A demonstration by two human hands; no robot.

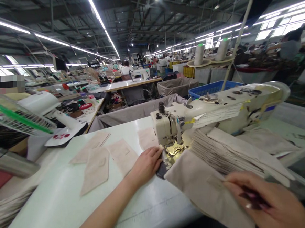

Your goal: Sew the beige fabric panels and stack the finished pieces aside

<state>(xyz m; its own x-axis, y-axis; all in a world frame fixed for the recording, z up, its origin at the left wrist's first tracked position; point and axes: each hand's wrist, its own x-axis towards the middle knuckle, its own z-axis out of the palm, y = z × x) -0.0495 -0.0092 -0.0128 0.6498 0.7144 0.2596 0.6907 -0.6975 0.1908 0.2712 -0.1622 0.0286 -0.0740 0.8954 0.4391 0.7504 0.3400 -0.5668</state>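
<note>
My left hand (146,164) lies on the pale sewing table with its fingers stretched beside the presser foot (178,152) of a white sewing machine (206,109). Whether any cloth is under its fingertips is hidden. Gripped in my right hand (270,196) is a beige fabric panel (198,180) with a small stitched flap; its far corner reaches close to the needle area. A small dark tool, perhaps thread snips (254,197), is tucked in the same hand, blurred. Behind the panel, a thick stack of beige fabric pieces (219,154) rests by the machine.
Several loose beige panels (96,169) lie on the table (59,192) at left. Beyond that edge stand a white fan (40,103) and a metal cylinder (13,163). A grey cloth-lined bin (131,111) and a blue basket (210,88) sit behind the machine, with thread cones (199,55) above.
</note>
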